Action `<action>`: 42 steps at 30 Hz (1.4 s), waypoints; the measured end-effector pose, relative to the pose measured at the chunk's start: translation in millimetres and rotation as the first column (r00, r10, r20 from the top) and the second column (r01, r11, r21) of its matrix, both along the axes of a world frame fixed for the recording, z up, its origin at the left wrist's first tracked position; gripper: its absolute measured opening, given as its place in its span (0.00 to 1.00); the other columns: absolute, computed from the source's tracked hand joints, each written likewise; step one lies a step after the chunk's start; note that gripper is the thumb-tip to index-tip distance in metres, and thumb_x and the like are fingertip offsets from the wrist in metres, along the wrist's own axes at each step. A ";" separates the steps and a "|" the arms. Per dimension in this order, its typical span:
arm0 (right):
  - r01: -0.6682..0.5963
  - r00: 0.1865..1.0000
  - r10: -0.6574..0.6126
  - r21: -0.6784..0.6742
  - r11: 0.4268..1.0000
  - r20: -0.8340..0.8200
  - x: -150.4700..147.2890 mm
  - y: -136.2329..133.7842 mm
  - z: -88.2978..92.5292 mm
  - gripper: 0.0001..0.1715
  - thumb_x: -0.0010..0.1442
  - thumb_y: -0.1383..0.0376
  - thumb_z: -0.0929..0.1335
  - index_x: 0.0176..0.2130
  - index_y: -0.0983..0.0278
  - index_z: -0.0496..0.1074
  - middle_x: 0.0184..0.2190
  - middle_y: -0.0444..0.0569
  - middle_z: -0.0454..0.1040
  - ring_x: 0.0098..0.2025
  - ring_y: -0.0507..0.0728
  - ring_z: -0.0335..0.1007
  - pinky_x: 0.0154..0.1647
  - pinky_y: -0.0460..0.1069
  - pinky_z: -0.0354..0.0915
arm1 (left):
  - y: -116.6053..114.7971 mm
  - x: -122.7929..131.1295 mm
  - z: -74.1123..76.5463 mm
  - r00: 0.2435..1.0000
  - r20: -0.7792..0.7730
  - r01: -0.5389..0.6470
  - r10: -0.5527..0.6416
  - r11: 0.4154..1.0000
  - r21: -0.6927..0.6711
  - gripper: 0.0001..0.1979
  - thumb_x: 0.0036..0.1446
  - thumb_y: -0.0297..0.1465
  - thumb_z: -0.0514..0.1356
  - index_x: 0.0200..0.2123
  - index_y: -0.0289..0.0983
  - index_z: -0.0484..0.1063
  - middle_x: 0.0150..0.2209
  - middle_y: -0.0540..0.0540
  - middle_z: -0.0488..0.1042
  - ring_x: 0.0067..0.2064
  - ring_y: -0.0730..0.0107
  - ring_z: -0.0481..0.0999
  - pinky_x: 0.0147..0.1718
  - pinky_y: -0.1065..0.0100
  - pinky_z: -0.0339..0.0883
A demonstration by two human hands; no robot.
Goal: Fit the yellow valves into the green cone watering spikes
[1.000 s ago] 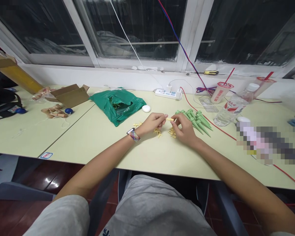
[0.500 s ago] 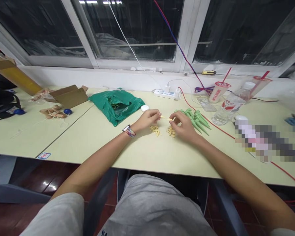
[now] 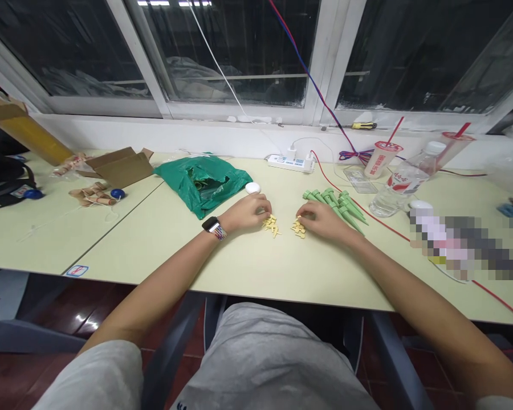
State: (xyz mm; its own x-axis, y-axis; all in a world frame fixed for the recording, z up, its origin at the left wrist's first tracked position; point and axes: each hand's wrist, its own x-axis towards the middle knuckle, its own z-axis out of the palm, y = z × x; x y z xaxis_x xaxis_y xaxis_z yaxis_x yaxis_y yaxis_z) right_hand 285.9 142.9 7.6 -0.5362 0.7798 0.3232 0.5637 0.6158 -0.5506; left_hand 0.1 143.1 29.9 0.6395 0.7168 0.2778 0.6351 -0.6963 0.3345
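Observation:
My left hand rests on the pale yellow table, fingers curled, right beside a small heap of little yellow pieces. My right hand lies with its fingertips at a second yellow heap. Just behind that hand sits a bundle of pointed green plastic spikes. Whether either curled hand hides a small piece is too hard to see. A white round object lies near my left hand.
A green plastic bag lies left of centre, beside a cardboard box. At the back stand a power strip, a red cable, a clear plastic bottle and a cup with a red straw. The right side is pixelated.
Both hands have dropped from pinching above the table onto its surface and moved apart. The yellow pieces once showing at my fingertips no longer show.

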 end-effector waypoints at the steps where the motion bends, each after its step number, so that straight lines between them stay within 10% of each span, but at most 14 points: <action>1: 0.002 1.000 -0.003 0.005 1.000 0.009 -0.1 -0.2 0.1 0.07 0.62 0.67 0.69 0.37 0.62 0.80 0.37 0.50 0.78 0.42 0.59 0.73 0.46 0.55 0.66 | 0.1 0.1 0.2 1.000 -0.005 0.003 -0.003 1.000 0.013 0.12 0.63 0.31 0.57 0.38 0.35 0.81 0.40 0.41 0.78 0.43 0.59 0.75 0.47 0.59 0.65; 16: -0.031 0.995 0.024 0.080 0.996 0.093 2.2 -3.3 -0.7 0.11 0.64 0.68 0.67 0.40 0.62 0.81 0.41 0.54 0.78 0.47 0.63 0.73 0.48 0.59 0.68 | 13.0 -52.7 14.5 0.976 0.036 -0.204 0.217 0.955 -0.213 0.11 0.55 0.32 0.59 0.34 0.36 0.82 0.35 0.46 0.81 0.34 0.66 0.75 0.35 0.68 0.63; 42: 0.028 0.993 -0.036 0.073 0.997 0.109 1.8 -5.6 1.6 0.19 0.70 0.69 0.61 0.51 0.64 0.78 0.47 0.56 0.77 0.48 0.61 0.74 0.51 0.55 0.67 | 21.4 -68.3 16.2 0.974 -0.032 -0.212 0.222 0.860 -0.464 0.13 0.54 0.39 0.65 0.37 0.36 0.80 0.33 0.47 0.79 0.33 0.67 0.75 0.33 0.69 0.66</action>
